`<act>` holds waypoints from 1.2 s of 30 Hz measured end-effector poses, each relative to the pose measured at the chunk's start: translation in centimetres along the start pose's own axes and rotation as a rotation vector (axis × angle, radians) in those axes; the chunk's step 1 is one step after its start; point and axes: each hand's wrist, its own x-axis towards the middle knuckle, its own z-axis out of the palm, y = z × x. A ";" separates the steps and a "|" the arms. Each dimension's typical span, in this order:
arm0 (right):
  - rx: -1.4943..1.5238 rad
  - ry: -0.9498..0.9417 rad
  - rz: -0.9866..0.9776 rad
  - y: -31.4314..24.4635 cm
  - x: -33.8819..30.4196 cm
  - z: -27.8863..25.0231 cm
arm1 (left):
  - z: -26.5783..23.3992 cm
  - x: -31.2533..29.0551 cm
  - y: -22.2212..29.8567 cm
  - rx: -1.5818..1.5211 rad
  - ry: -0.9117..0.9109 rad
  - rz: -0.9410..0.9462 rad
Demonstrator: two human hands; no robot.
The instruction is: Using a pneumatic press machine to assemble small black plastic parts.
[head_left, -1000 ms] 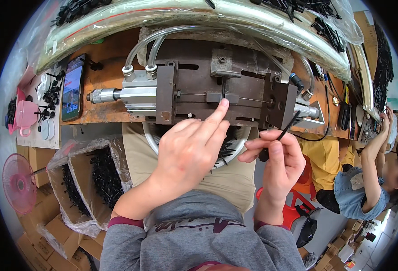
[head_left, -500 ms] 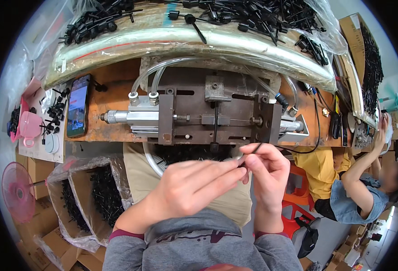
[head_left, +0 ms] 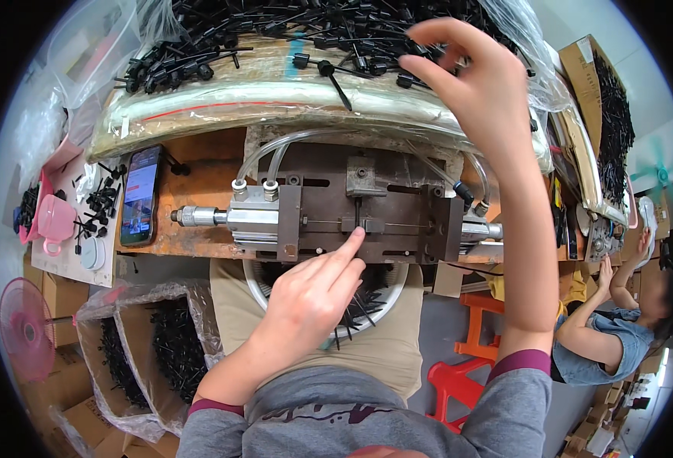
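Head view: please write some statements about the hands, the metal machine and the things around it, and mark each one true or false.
1. The left hand has its index finger on the middle of the metal machine. True.
2. The right hand rests on the phone. False: it is raised over the pile of black plastic parts at the back; the phone lies untouched to the left of the machine.
3. A pink cup stands to the left of the phone. True.
4. The bowl below the machine holds nothing. False: it holds black parts.
5. Another person sits at the right edge. True.
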 end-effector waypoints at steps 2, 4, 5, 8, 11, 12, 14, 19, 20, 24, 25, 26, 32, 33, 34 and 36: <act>-0.126 -0.045 -0.170 1.6 3.0 1.7 | 0.5 0.2 0.0 0.012 -0.020 0.036; -0.188 -0.171 -0.133 1.2 5.1 3.3 | 0.9 0.3 0.0 0.050 -0.033 0.047; -0.195 -0.285 -0.028 0.2 6.2 3.6 | 0.9 0.3 -0.1 0.074 -0.038 0.048; -0.365 -0.461 0.063 -0.3 8.8 5.1 | 0.9 0.7 -0.3 0.056 -0.027 0.029; -0.451 -0.549 0.161 -0.3 10.3 6.3 | 0.8 0.8 -0.1 0.063 -0.032 0.024; -0.471 -0.569 0.196 -0.2 10.6 6.6 | 0.8 0.8 -0.1 0.058 -0.028 0.021; -0.464 -0.573 0.205 -0.5 10.6 6.9 | 0.9 0.6 -0.2 0.052 -0.020 0.006; -0.539 -0.647 0.106 1.1 10.7 7.8 | 0.8 0.6 -0.4 0.050 -0.029 0.018; -0.522 -0.639 0.100 1.5 10.6 7.7 | 0.7 0.6 -0.4 0.051 -0.031 0.017; -0.395 -0.537 -0.002 4.6 10.4 6.8 | 0.9 0.6 -0.3 0.047 -0.029 0.026; -0.377 -0.552 -0.041 4.7 10.4 6.5 | 0.9 0.6 -0.4 0.044 -0.025 0.024; -0.361 -0.567 -0.079 4.8 10.4 6.2 | 0.9 0.6 -0.4 0.042 -0.021 0.024; -0.432 -0.641 -0.171 1.6 9.0 4.8 | 0.9 0.5 -0.6 0.006 0.011 0.009; -0.414 -0.632 -0.169 1.5 9.2 4.5 | 0.8 0.4 -0.6 -0.001 0.013 0.009; -0.395 -0.620 -0.164 1.6 9.4 3.9 | 0.8 0.5 -0.5 -0.006 0.013 0.013; -0.330 -0.586 -0.198 2.9 9.9 3.4 | 0.8 0.5 -0.3 -0.029 0.010 0.013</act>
